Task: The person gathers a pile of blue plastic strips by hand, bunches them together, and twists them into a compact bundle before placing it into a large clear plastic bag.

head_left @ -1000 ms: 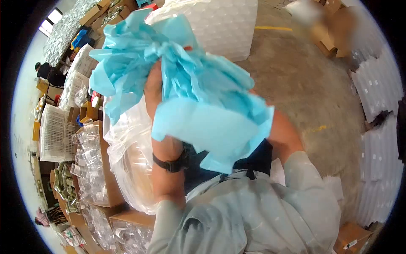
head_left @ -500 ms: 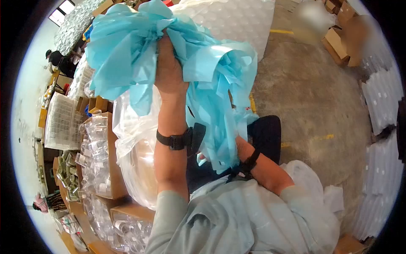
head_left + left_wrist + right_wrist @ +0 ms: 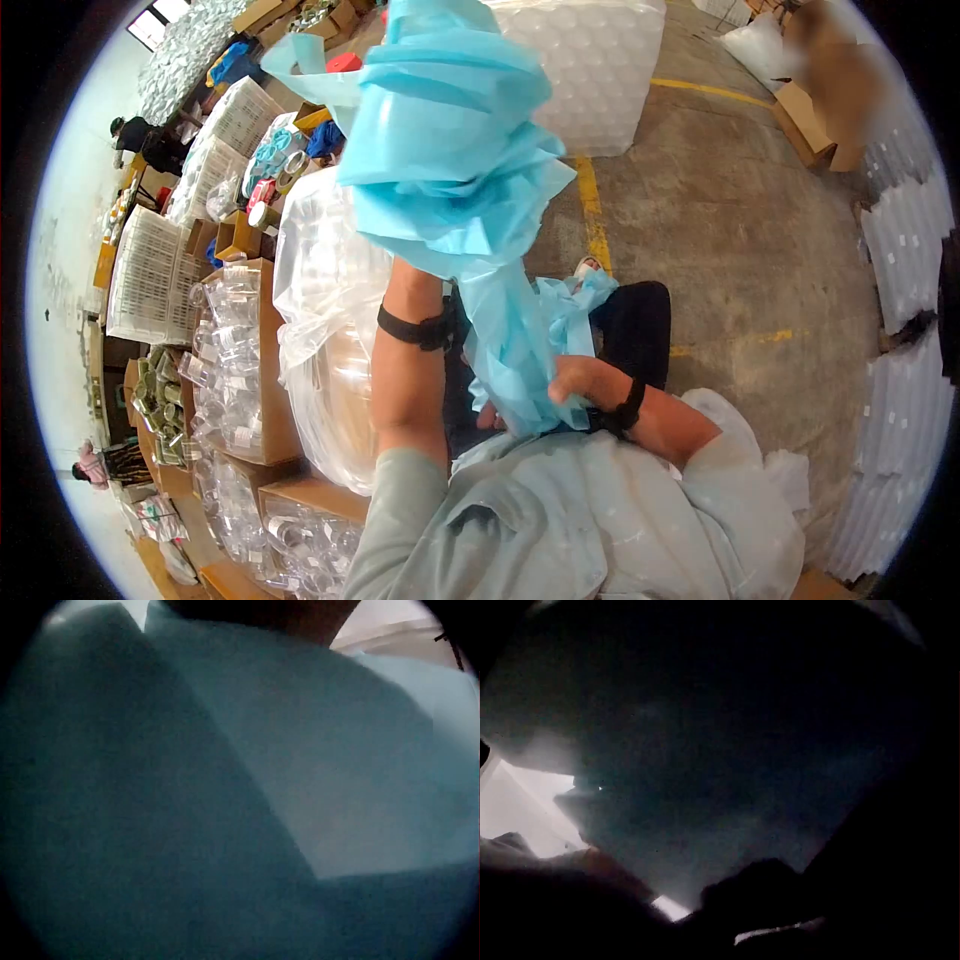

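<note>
A large bunch of thin light-blue sheets [image 3: 450, 130] is held up in the head view, its narrower lower part hanging towards the lap. The raised left forearm ends beneath the wide upper part, which covers the left hand and its fingers. Lower down, the right hand [image 3: 575, 380] grips the sheets, thumb on one side and fingertips showing on the other. Blue sheet [image 3: 360, 765] fills most of the left wrist view, with a dark bit of the left hand [image 3: 277, 615] at the top edge. The right wrist view is dark, with sheet [image 3: 675, 825] across it.
Cartons of clear plastic bottles [image 3: 230, 370] and a clear-wrapped bundle [image 3: 330, 330] stand at the left. A bubble-textured white block [image 3: 590, 70] is beyond the sheets. Stacks of translucent packs [image 3: 900, 420] line the right. Another person [image 3: 150, 145] is at the far left.
The bunch has swung from a wide spread at the left to a more gathered, upright shape above the left forearm. My right hand has come into view low on the sheets.
</note>
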Motion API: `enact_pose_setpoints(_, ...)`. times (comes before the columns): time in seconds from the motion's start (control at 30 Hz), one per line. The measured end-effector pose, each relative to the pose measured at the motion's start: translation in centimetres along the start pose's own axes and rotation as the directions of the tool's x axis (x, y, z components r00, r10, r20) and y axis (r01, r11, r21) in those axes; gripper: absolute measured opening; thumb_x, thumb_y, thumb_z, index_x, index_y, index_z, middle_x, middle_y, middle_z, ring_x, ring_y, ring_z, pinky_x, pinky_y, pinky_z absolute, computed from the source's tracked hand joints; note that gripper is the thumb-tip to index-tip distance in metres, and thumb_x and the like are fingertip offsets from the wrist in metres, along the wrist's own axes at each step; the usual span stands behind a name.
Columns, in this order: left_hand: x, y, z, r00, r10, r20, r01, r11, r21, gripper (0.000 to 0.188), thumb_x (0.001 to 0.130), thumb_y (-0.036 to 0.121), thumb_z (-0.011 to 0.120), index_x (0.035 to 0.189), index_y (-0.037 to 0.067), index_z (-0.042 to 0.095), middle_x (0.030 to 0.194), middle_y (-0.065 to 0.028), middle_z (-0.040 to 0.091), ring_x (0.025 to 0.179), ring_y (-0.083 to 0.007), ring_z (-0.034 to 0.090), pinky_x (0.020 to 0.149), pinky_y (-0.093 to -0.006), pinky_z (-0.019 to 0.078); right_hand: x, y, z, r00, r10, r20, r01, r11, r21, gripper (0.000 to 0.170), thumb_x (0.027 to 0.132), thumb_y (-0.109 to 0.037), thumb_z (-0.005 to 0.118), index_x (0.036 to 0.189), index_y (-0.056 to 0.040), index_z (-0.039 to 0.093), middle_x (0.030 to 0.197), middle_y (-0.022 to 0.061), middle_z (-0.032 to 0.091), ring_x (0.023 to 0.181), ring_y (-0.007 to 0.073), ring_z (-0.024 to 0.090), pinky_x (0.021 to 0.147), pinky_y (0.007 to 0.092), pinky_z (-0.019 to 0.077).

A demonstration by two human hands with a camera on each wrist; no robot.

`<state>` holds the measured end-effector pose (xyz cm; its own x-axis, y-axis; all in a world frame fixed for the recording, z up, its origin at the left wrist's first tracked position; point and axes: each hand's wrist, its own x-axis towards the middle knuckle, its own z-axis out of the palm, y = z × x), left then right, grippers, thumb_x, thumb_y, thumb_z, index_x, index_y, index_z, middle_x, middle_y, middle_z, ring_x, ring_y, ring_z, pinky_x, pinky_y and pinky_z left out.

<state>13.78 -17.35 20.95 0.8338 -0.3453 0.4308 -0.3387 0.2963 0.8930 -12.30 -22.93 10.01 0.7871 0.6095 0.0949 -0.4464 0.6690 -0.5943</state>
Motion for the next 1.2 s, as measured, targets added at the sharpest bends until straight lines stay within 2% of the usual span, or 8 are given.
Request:
enact_pose_setpoints(0.2, -0.7, -0.4, -1.6, 0.999, 0.009, 0.034, -0.009, 1.000, 0.006, 0.043, 0.093, 0.027, 0.076, 0.129, 0.006, 0.066, 0.127, -0.0125, 0.068, 0.113, -0.0269, 0.066, 0.102, -0.0410, 0.0507, -2.2, -4.1, 3.0, 0.978, 0.134, -0.161, -0.176, 0.942, -0.286, 0.093, 0.074, -0.036, 0.090, 0.148, 0.0005, 0.048, 0.115, 0.0148, 0.074, 0.102, 0.0241, 0.070, 0.091, 0.0346, 0.0526)
enact_pose_setpoints(0.37, -1.3, -0.3, -3.7, 0.998, 0.014, 0.059, -0.015, 0.999, 0.030, 0.039, 0.094, 0.025, 0.075, 0.126, 0.004, 0.066, 0.124, -0.0113, 0.069, 0.111, -0.0253, 0.066, 0.101, -0.0407, 0.0512, -5.9, -12.5, 2.0, 0.836, -0.235, -0.496, -0.518, -0.042, -0.854, 0.043, 0.080, -0.020, 0.078, 0.118, -0.0020, 0.067, 0.089, 0.0192, 0.074, 0.083, 0.0324, 0.073, 0.077, 0.0427, 0.0584)
enact_pose_setpoints(0.63, -8.6, -1.5, -6.2, 0.939, 0.058, 0.338, -0.162, 0.944, 0.287, 0.043, 0.094, 0.023, 0.075, 0.129, 0.002, 0.063, 0.130, -0.0109, 0.066, 0.117, -0.0245, 0.063, 0.102, -0.0421, 0.0508, -8.0, -22.8, -3.5, 0.640, -0.713, 0.285, -0.508, -0.671, -0.540, 0.031, 0.075, -0.013, 0.073, 0.106, -0.0094, 0.070, 0.090, 0.0104, 0.072, 0.087, 0.0302, 0.071, 0.082, 0.0442, 0.0513)
enact_pose_setpoints(0.73, -10.9, -3.2, -4.1, 0.864, -0.123, 0.488, -0.081, 0.923, 0.377, 0.053, 0.089, 0.014, 0.077, 0.137, 0.004, 0.058, 0.129, -0.0105, 0.066, 0.118, -0.0254, 0.064, 0.103, -0.0408, 0.0505, -6.2, -22.7, -6.8, 0.595, -0.727, 0.343, -0.450, -0.655, -0.608, 0.023, 0.079, -0.014, 0.070, 0.102, -0.0096, 0.071, 0.090, 0.0085, 0.071, 0.091, 0.0292, 0.069, 0.089, 0.0421, 0.0475)
enact_pose_setpoints(0.8, -13.0, -0.6, -0.8, 0.740, -0.434, 0.514, 0.599, 0.773, -0.209, 0.053, 0.092, 0.013, 0.073, 0.141, 0.004, 0.055, 0.130, -0.0102, 0.065, 0.119, -0.0277, 0.063, 0.103, -0.0419, 0.0509, -3.7, -20.6, -9.5, 0.593, -0.753, 0.285, -0.357, -0.564, -0.745, 0.017, 0.086, -0.015, 0.067, 0.102, -0.0083, 0.070, 0.086, 0.0067, 0.069, 0.086, 0.0266, 0.068, 0.084, 0.0425, 0.0493)
enact_pose_setpoints(0.87, -13.3, 1.1, 1.1, 0.740, -0.398, 0.542, 0.624, 0.706, -0.334, 0.051, 0.093, 0.013, 0.072, 0.141, 0.004, 0.055, 0.130, -0.0099, 0.065, 0.118, -0.0280, 0.064, 0.104, -0.0427, 0.0513, -1.7, -15.7, -8.5, 0.521, -0.810, -0.271, 0.129, 0.389, -0.912, 0.018, 0.092, -0.016, 0.068, 0.109, -0.0087, 0.070, 0.088, 0.0047, 0.069, 0.090, 0.0199, 0.068, 0.082, 0.0396, 0.0527)
enact_pose_setpoints(0.93, -12.8, 3.3, 2.7, 0.746, -0.359, 0.561, 0.638, 0.625, -0.449, 0.050, 0.094, 0.012, 0.070, 0.140, 0.003, 0.055, 0.129, -0.0096, 0.065, 0.118, -0.0283, 0.064, 0.104, -0.0436, 0.0516, -1.8, -10.1, -3.1, 0.399, -0.432, -0.809, 0.412, 0.872, -0.263, 0.024, 0.096, -0.017, 0.070, 0.116, -0.0051, 0.067, 0.090, 0.0059, 0.070, 0.093, 0.0181, 0.068, 0.083, 0.0380, 0.0566)
enact_pose_setpoints(1.2, -10.1, 4.2, 5.0, 0.880, -0.464, 0.103, 0.436, 0.703, -0.562, 0.048, 0.098, 0.019, 0.068, 0.138, -0.003, 0.055, 0.131, -0.0190, 0.064, 0.121, -0.0351, 0.063, 0.106, -0.0454, 0.0500, 2.7, -2.4, -3.3, 0.890, -0.387, -0.243, 0.310, 0.902, -0.300, 0.037, 0.091, -0.016, 0.076, 0.122, -0.0005, 0.063, 0.092, 0.0102, 0.071, 0.095, 0.0228, 0.071, 0.087, 0.0401, 0.0582)
